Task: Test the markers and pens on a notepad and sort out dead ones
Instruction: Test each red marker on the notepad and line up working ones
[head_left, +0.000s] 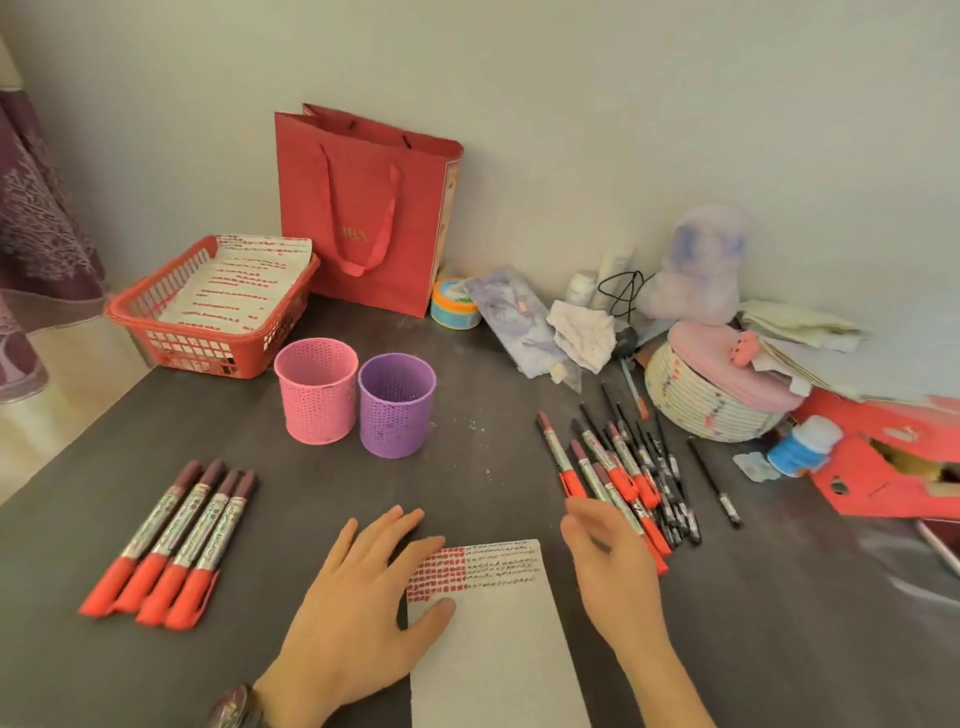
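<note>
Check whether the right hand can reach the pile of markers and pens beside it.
Likely yes: the right hand is open at the near end of the pile, with nothing between them.

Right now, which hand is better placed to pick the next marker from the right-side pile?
Right. The right hand is open beside the pile; the left hand rests flat on the notepad.

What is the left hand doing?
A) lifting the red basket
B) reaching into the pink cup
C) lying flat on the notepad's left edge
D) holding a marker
C: the left hand lies flat, fingers straight, over the left edge of the notepad, and it holds nothing.
</note>
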